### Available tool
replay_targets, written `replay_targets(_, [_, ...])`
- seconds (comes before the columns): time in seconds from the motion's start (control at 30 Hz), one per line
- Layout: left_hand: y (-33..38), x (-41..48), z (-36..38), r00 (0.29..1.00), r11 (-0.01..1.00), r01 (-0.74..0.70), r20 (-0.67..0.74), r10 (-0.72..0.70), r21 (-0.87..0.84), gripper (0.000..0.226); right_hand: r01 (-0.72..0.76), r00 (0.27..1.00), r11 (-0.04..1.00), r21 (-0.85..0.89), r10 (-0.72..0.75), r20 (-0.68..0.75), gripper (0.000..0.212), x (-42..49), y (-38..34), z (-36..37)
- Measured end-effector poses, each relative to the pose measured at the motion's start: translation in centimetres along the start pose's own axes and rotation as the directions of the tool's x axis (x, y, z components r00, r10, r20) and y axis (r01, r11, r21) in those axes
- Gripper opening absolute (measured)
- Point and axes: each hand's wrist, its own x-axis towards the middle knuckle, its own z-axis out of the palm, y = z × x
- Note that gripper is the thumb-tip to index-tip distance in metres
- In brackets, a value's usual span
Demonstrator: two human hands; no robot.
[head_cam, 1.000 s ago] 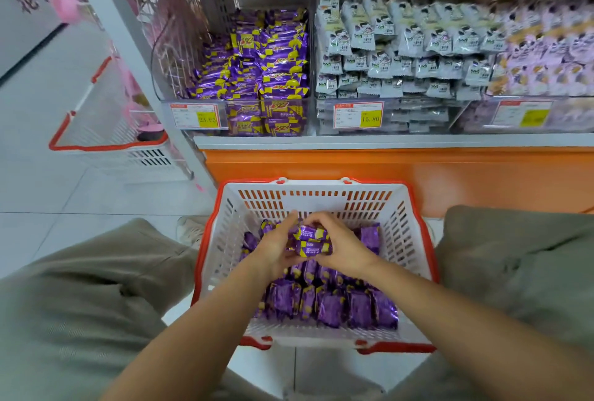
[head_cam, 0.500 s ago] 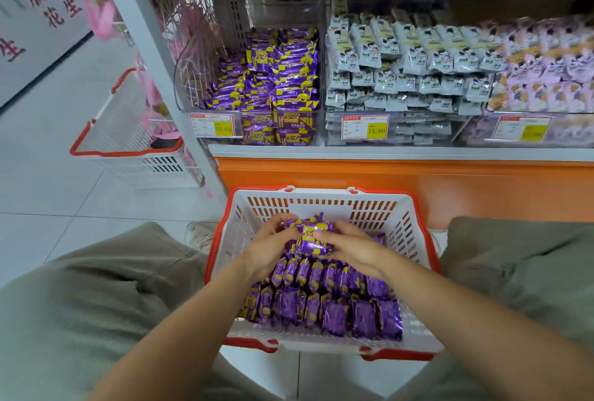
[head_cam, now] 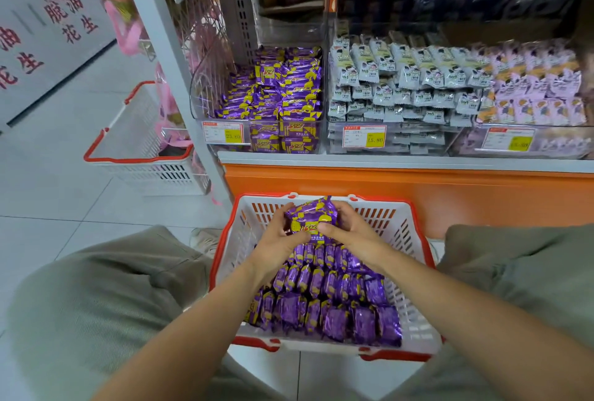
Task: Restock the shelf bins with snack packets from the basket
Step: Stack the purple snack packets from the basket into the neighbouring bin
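Purple packets (head_cam: 311, 217) gripped by left hand (head_cam: 275, 241) and right hand (head_cam: 354, 234); bin tag (head_cam: 223, 134) reads 23.60.

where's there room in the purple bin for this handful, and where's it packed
Free: the purple bin's back left, between its clear side wall and the pile, and the air above the pile at the rear. Packed: its front and right, stacked against the grey packets' bin.

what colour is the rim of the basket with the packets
Red rim on a white basket, clear in the head view.
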Motion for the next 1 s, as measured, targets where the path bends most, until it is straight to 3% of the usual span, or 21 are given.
replay_targets(0.2, [1.5,-0.8,0.2,0.999,0.989,-0.025,0.037,0.031,-0.147,0.058,0.004,1.000,0.986,-0.165,-0.002,0.011,0.034,-0.9,-2.2,0.6])
replay_targets(0.3, [2.5,-1.1,-0.2,1.000,0.995,0.010,0.030,-0.007,-0.104,0.102,0.048,0.999,0.975,-0.218,-0.045,0.018,0.079,-1.3,-3.5,1.0])
replay_targets(0.33, [3.0,-1.3,-0.5,1.000,0.997,0.026,0.014,-0.025,-0.077,0.115,0.052,0.999,0.968,-0.246,-0.046,0.030,0.086,-1.4,-4.0,1.1])
replay_targets(0.37, [3.6,-1.5,-0.7,1.000,0.999,0.025,0.005,-0.025,-0.026,0.119,0.049,0.998,0.965,-0.259,-0.040,0.039,0.080,-1.6,-4.9,1.4])
replay_targets(0.4, [4.2,-1.7,-0.9,1.000,0.999,0.026,-0.003,-0.026,0.029,0.115,0.056,0.998,0.957,-0.284,-0.044,0.047,0.062,-1.5,-5.7,1.5])
replay_targets(0.53, [7.3,-1.9,-2.3,0.995,0.988,-0.096,0.009,0.095,0.119,0.056,0.147,0.988,0.921,-0.360,-0.150,0.020,0.069,-0.6,-8.1,1.8])
replay_targets(0.6, [9.7,-1.9,-3.3,0.989,0.976,-0.146,0.013,0.146,0.161,0.058,0.172,0.984,0.913,-0.371,-0.173,0.031,0.051,-0.2,-10.1,2.0])
replay_targets(0.73, [15.4,-0.7,-5.3,0.967,0.947,-0.218,-0.080,0.243,0.237,0.078,0.286,0.952,0.880,-0.378,-0.306,0.007,0.055,1.8,-14.8,2.0])
replay_targets(0.87, [19.6,2.4,-6.6,0.894,0.906,-0.277,-0.259,0.365,0.320,0.038,0.420,0.857,0.714,-0.560,-0.516,-0.015,0.050,4.5,-18.8,1.8])
replay_targets(0.93, [20.6,4.2,-7.0,0.875,0.887,-0.269,-0.290,0.388,0.375,0.042,0.360,0.850,0.569,-0.739,-0.527,0.008,0.059,6.2,-20.1,2.0])
replay_targets(1.0, [21.1,6.3,-7.3,0.872,0.867,-0.242,-0.294,0.392,0.436,0.055,0.249,0.902,0.431,-0.867,-0.429,0.046,0.073,7.9,-20.8,2.3])
